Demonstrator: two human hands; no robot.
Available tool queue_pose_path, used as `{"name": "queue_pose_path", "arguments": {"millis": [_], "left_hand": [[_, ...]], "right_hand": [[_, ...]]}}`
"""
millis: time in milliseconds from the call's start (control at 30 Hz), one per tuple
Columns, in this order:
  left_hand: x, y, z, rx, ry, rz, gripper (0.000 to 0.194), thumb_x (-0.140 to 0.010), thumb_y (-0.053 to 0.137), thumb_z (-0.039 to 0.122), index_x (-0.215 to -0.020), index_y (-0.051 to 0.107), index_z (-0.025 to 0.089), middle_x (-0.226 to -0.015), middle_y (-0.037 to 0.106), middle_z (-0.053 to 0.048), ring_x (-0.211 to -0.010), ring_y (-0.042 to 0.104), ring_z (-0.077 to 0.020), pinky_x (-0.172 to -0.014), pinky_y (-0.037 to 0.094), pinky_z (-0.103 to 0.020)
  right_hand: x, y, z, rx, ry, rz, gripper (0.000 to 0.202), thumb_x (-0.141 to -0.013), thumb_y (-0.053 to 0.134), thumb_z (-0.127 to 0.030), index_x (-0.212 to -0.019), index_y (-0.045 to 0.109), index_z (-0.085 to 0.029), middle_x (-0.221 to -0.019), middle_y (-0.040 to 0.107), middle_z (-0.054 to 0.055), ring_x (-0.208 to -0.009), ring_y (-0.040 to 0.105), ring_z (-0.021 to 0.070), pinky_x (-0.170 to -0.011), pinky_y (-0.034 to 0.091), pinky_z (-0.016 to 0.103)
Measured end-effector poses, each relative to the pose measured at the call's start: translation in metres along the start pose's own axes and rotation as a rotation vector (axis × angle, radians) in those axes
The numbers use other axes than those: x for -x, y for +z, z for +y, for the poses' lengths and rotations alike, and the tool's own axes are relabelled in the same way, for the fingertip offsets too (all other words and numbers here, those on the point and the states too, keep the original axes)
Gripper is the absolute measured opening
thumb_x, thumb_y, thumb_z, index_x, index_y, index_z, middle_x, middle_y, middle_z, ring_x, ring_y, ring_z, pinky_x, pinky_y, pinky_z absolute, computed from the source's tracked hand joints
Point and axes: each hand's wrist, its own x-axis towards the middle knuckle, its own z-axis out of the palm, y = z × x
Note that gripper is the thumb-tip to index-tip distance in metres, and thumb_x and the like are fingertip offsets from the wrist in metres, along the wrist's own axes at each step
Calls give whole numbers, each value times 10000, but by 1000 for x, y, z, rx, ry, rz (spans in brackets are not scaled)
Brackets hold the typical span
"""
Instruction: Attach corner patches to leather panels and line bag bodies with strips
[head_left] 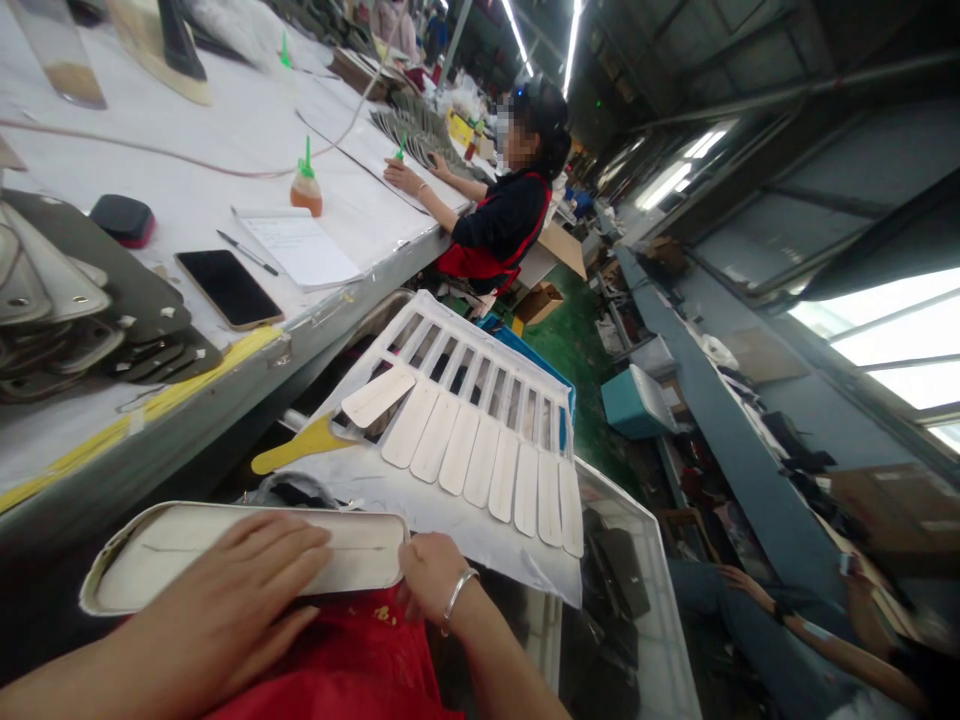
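A long cream piece point(352, 562) with rounded ends, a raised rim and a dark line along its middle lies across my lap, over a red apron point(337, 660). My left hand point(255, 575) rests flat on its inner face, fingers stretched out. At the right end, my right hand point(435, 578), with a silver bangle at the wrist, has its fingers curled round the rim. Just beyond, several cream strips point(456, 455) with rounded ends lie side by side on a white slotted rack point(495, 350). A yellow flat handle point(300, 447) sticks out at the rack's left.
On the white table point(187, 210) to the left are a phone point(229, 288), notepad point(296, 245), pen point(247, 253), glue bottle point(306, 190) and stacked grey pieces point(112, 290). A co-worker point(510, 200) sits beyond; another person's arm point(840, 645) shows at right.
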Motion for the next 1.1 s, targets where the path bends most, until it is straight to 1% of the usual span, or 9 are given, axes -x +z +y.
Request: {"name": "queue_pose_path", "arguments": {"millis": [100,233,467,533,633,733,833,933,1100], "left_hand": [[-32,29,25,-42,86,-132,483,-848,518,387,-1303,447,241,-1319,533,-43,-1116,501,-219,-933,321,-372],[-47,45,29,-156,110,-184,385,-863,516,321,-1241,520,247,-1322,528,-40,-1063,511,-227,-839,342,-381],[-41,40,21,-210,215,-140,341,-829,576,310,-1159,584,225,-1270,565,-37,-1006,511,-226,-778,321,-363],[-42,42,19,-200,233,-144,326,-836,569,303,-1154,586,230,-1266,566,-48,-1020,507,-226,-781,315,-356],[-43,44,17,-172,243,-153,319,-845,560,304,-1155,583,236,-1263,565,-45,-1033,500,-218,-790,310,-348],[-45,44,14,-146,226,-175,300,-855,543,312,-1143,589,239,-1258,570,-23,-1017,499,-210,-783,310,-348],[-46,40,12,-101,213,-208,318,-867,518,346,-1163,577,249,-1258,571,-14,-1011,499,-207,-793,310,-343],[-46,37,11,-68,203,-232,355,-870,503,369,-1200,554,250,-1276,558,-34,-1034,495,-208,-813,312,-338],[-45,39,11,-76,188,-210,345,-874,502,330,-1205,552,246,-1288,552,-34,-1031,499,-209,-813,320,-344]], "right_hand": [[0,1,2,-27,-6,7,418,-875,244,-212,-545,493,-150,-586,650,123,-429,586,144,-478,446,235],[0,2,4,-77,-6,4,407,-877,270,-228,-532,475,-158,-517,598,75,-385,543,122,-407,402,204],[-4,5,6,-181,15,-41,368,-883,292,-228,-568,472,-164,-480,544,25,-373,529,118,-344,396,193],[-8,7,13,-292,35,-77,335,-893,297,-240,-614,469,-168,-480,543,10,-356,524,118,-337,413,203],[-15,8,27,-545,31,-144,380,-929,285,-356,-685,499,-157,-504,579,24,-369,552,136,-350,453,231],[-17,9,36,-669,21,-167,551,-924,220,-508,-692,545,-129,-542,614,71,-404,584,156,-375,487,261],[-15,13,33,-617,36,-102,474,-906,301,-484,-666,523,-141,-533,609,60,-398,580,154,-363,479,256],[-13,18,25,-413,23,20,270,-847,457,-320,-627,473,-164,-492,576,20,-389,572,145,-338,440,212],[-12,21,17,-345,28,67,232,-852,381,-233,-655,486,-169,-473,556,3,-378,565,143,-318,411,196]]}}
